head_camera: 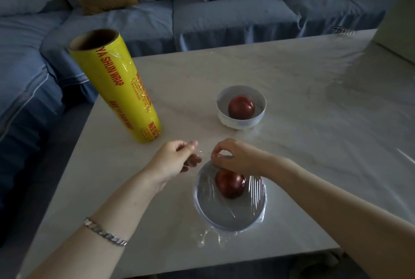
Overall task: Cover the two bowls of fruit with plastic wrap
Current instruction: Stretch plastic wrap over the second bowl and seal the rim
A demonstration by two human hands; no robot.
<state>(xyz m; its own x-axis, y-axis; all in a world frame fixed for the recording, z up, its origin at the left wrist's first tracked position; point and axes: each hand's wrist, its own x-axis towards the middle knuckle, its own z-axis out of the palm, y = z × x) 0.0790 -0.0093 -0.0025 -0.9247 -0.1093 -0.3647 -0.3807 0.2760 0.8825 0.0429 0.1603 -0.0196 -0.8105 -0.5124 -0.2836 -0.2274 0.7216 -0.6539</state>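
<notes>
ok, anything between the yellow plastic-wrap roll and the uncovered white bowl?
Nothing: bare pale marble tabletop between yellow plastic-wrap roll and white bowl, head view.

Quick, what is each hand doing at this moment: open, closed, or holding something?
Left hand: pinches the edge of the plastic wrap.
Right hand: pinches the same wrap above the near bowl.

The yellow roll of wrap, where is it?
In the head view the yellow roll stands on end near the left edge of the table, left of the uncovered white bowl and just beyond the left hand.
</notes>
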